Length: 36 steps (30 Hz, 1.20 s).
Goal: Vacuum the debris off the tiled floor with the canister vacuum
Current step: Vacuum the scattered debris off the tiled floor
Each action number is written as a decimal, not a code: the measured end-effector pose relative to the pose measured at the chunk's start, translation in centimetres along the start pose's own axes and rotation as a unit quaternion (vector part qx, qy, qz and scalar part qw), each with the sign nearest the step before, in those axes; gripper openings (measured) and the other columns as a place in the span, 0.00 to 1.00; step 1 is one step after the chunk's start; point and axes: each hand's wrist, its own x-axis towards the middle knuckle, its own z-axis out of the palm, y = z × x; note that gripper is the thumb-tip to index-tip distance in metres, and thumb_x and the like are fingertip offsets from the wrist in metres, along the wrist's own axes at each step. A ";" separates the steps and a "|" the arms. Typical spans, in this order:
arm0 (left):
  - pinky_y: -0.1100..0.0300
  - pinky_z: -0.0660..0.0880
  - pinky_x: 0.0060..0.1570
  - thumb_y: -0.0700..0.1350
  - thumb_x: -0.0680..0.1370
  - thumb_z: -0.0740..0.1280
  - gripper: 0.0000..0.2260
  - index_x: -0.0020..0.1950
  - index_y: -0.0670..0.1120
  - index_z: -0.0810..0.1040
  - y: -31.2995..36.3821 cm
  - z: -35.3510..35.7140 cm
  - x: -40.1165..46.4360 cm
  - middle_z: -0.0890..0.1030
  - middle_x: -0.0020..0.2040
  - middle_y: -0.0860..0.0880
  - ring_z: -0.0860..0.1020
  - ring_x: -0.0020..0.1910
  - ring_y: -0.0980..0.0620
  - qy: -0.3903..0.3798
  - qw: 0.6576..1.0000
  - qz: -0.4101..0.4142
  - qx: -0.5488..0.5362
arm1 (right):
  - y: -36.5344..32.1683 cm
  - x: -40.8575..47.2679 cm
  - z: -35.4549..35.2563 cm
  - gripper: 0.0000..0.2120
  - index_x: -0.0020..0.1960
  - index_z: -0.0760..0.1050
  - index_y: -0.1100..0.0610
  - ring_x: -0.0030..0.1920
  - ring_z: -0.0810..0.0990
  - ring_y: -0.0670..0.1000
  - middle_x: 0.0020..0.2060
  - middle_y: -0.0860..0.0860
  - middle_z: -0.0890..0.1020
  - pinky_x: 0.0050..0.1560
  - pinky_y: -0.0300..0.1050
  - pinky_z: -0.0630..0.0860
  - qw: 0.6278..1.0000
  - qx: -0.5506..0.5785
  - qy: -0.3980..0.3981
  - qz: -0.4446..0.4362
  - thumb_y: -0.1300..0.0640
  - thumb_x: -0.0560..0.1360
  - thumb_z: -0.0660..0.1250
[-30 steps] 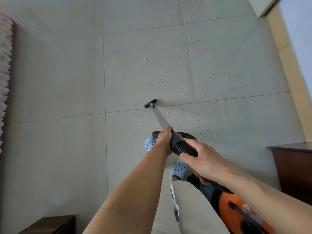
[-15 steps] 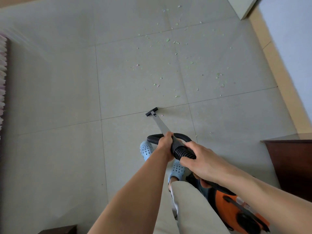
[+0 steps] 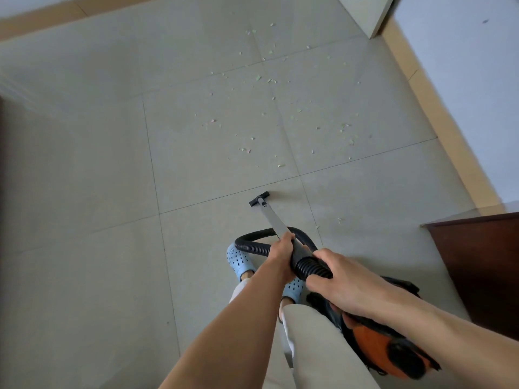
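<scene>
My left hand [image 3: 282, 249] grips the grey wand [image 3: 273, 219] where it meets the black handle. My right hand [image 3: 339, 279] holds the ribbed black hose [image 3: 311, 266] just behind it. The small black nozzle [image 3: 259, 199] rests on the tiled floor [image 3: 84, 248] close to a grout line. Scattered green and pink debris [image 3: 269, 80] lies on the tiles beyond the nozzle, apart from it. The orange and black canister [image 3: 384, 349] sits by my right leg, partly hidden under my right forearm. The hose loops in front of my feet.
A dark wooden cabinet [image 3: 483, 262] stands at the right, close to the canister. A tan skirting board [image 3: 438, 108] and white wall run along the right side. A white furniture corner [image 3: 365, 12] is at the top. My feet wear blue clogs [image 3: 238, 259].
The view has tilted up and shifted, so more far floor and wall show. The nozzle has drawn back slightly from the debris. Both hands keep their grip.
</scene>
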 end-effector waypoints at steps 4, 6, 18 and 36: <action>0.59 0.77 0.27 0.44 0.79 0.62 0.09 0.56 0.40 0.72 -0.1 0.0 -0.6 0.76 0.34 0.43 0.76 0.29 0.47 -0.003 1.000 -0.008 0.010 | 0.0 -0.4 0.0 0.15 0.59 0.70 0.46 0.28 0.80 0.52 0.41 0.57 0.85 0.27 0.45 0.74 1.000 0.009 0.001 -0.003 0.46 0.74 0.63; 0.58 0.77 0.30 0.44 0.79 0.62 0.09 0.54 0.39 0.72 0.0 0.0 -0.9 0.76 0.34 0.43 0.76 0.30 0.47 -0.001 1.000 -0.008 0.018 | 0.0 -0.6 0.1 0.14 0.58 0.71 0.46 0.29 0.81 0.55 0.42 0.57 0.86 0.29 0.46 0.75 1.000 0.021 0.004 -0.003 0.47 0.74 0.63; 0.59 0.77 0.26 0.42 0.79 0.61 0.08 0.55 0.38 0.71 0.6 -1.2 -1.7 0.76 0.34 0.42 0.76 0.30 0.46 0.004 1.000 0.000 0.005 | -0.9 -0.4 0.5 0.12 0.57 0.71 0.46 0.28 0.78 0.53 0.36 0.55 0.82 0.28 0.44 0.72 0.999 0.039 -0.013 -0.003 0.47 0.74 0.63; 0.62 0.71 0.21 0.44 0.78 0.63 0.06 0.44 0.42 0.69 0.6 -0.7 -4.7 0.72 0.35 0.44 0.74 0.30 0.47 0.025 0.998 -0.031 0.045 | -3.1 -2.2 -1.1 0.13 0.60 0.71 0.49 0.23 0.75 0.53 0.32 0.56 0.80 0.24 0.40 0.71 0.999 0.031 -0.041 0.018 0.50 0.76 0.64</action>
